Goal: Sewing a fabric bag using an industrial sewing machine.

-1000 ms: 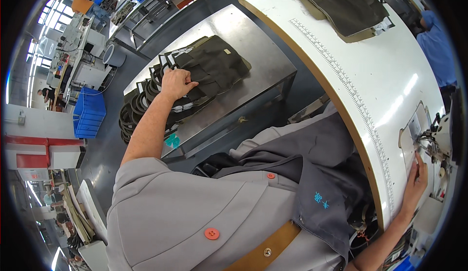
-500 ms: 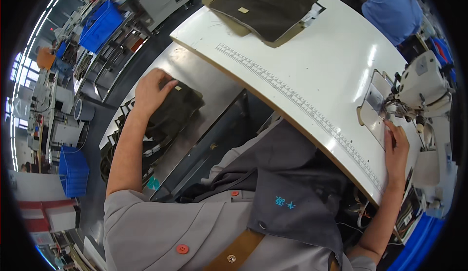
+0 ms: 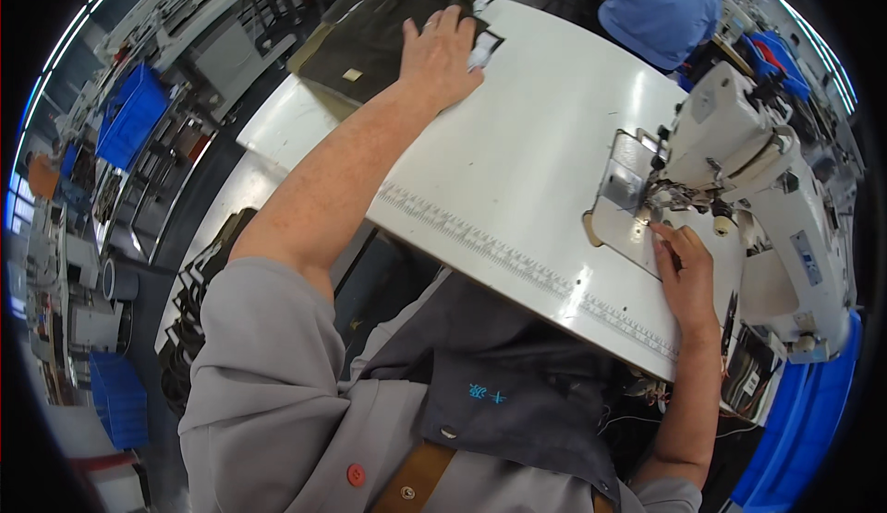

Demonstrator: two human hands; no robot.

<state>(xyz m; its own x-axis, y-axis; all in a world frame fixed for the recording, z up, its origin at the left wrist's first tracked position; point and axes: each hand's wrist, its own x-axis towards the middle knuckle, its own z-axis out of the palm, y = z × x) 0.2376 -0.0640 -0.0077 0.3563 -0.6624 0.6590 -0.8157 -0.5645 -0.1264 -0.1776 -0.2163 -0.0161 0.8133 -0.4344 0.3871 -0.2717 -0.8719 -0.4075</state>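
Note:
My left hand (image 3: 436, 62) is spread over the right part of an olive fabric bag piece stack (image 3: 354, 44) at the white table's back left, touching it, fingers apart. The stack has a small pale label and handles. My right hand (image 3: 684, 282) is at the front of the metal plate (image 3: 617, 190) under the white sewing machine (image 3: 722, 130), its bent fingers close together near the needle area. Whatever is in its fingertips, if anything, is too small to make out.
The white table (image 3: 517, 144) has a printed ruler along its front edge. More dark bag pieces (image 3: 189, 314) lie on a steel table at left. Blue bins (image 3: 129, 116) stand at left and right. A co-worker in blue (image 3: 658, 10) sits beyond the table.
My left hand has moved from the bag pieces on the steel table up and right onto the stack on the white table. The view has turned rightward. My right hand stays by the needle.

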